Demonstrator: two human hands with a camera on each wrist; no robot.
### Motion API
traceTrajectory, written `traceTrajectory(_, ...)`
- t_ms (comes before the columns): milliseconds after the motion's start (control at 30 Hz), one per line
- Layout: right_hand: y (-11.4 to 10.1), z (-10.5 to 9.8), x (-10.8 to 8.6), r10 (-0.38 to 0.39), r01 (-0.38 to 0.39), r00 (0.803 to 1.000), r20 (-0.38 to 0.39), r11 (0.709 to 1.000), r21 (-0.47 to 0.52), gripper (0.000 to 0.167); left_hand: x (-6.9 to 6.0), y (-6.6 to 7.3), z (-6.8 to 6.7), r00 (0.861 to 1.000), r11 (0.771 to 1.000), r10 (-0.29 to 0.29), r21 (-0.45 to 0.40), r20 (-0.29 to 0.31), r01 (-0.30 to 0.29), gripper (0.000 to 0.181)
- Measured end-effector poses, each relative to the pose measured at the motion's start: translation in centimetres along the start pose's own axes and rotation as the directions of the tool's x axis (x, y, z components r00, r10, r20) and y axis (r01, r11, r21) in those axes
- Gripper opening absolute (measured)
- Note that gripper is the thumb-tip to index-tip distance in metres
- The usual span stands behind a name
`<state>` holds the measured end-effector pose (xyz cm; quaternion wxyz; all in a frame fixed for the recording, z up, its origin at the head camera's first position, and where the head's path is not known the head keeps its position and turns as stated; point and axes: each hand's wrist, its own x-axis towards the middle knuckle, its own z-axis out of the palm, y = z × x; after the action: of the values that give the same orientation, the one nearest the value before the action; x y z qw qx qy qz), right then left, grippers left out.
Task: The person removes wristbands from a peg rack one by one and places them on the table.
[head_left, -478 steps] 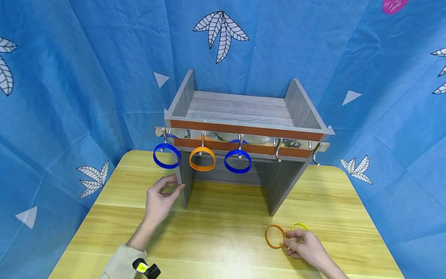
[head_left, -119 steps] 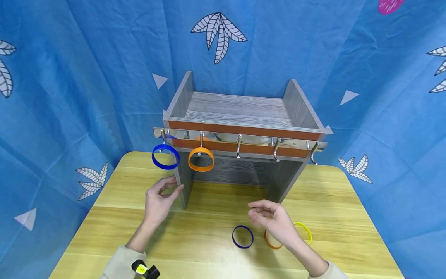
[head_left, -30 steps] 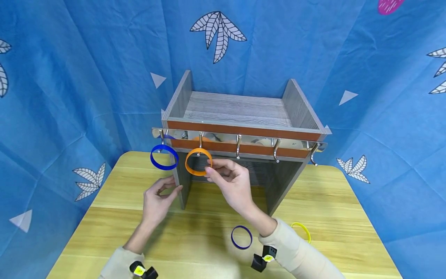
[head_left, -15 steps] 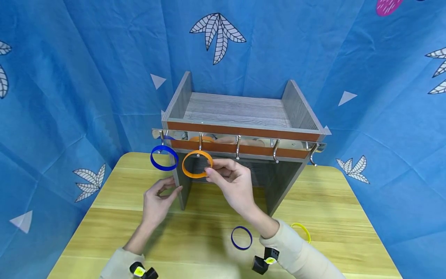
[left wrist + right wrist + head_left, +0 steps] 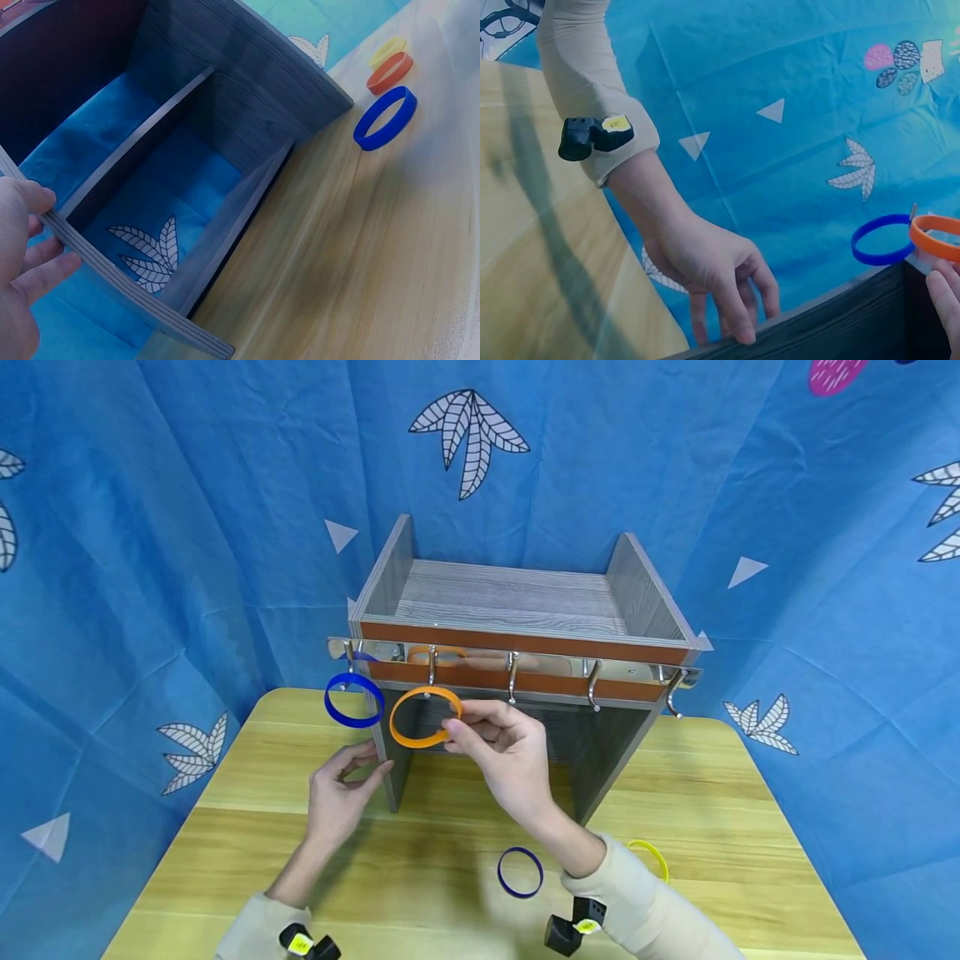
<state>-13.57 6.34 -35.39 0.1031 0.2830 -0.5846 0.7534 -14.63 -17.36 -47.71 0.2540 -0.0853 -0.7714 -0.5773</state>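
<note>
My right hand [image 5: 510, 756] pinches an orange wristband [image 5: 426, 741] by its right side, just in front of the second hook [image 5: 432, 665]. Whether the band is still looped over that hook I cannot tell. On the leftmost hook hangs a blue wristband [image 5: 354, 722]. My left hand [image 5: 337, 797] grips the front edge of the grey wooden shelf's left side panel [image 5: 390, 768], also seen in the left wrist view as a panel edge [image 5: 127, 281]. A dark blue wristband [image 5: 521, 893] and a yellow wristband [image 5: 651, 847] are on the table.
Another orange wristband [image 5: 390, 73] is on the table; my right arm hides it in the head view. The shelf's metal hook rail [image 5: 551, 666] has three bare hooks towards the right. A blue patterned cloth [image 5: 225, 485] surrounds the wooden table [image 5: 712, 827].
Earlier, a blue wristband left the third hook and came to lie on the table. Lately my right hand took the orange band at the second hook and moved it slightly down. My left hand stayed.
</note>
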Motion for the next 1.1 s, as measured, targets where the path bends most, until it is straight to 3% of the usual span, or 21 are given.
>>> traceTrajectory(433, -1.4, -0.1, -0.5, -0.032, 0.032, 0.999, 0.009, 0.999, 0.003, 0.031, 0.0, 0.1, 0.1, 1.000, 1.000, -0.001, 0.005, -0.009, 0.001, 0.032)
traceTrajectory(633, -2.0, -0.5, -1.0, -0.020, 0.020, 1.000, 0.016, 1.000, 0.001, 0.030, 0.0, 0.2, 0.1, 1.000, 1.000, 0.001, 0.004, -0.007, -0.001, 0.032)
traceTrajectory(800, -2.3, -0.9, -1.7, -0.007, 0.006, 1.000, 0.030, 1.000, 0.014, 0.016, 0.0, 0.2, 0.1, 1.000, 1.000, -0.005, 0.003, -0.014, 0.005, 0.032)
traceTrajectory(1100, -1.8, -1.9, -3.0, 0.036, -0.037, 0.998, 0.045, 0.999, 0.022, 0.023, 0.0, 0.1, 0.2, 1.000, 1.000, 0.005, -0.013, -0.015, -0.005, 0.030)
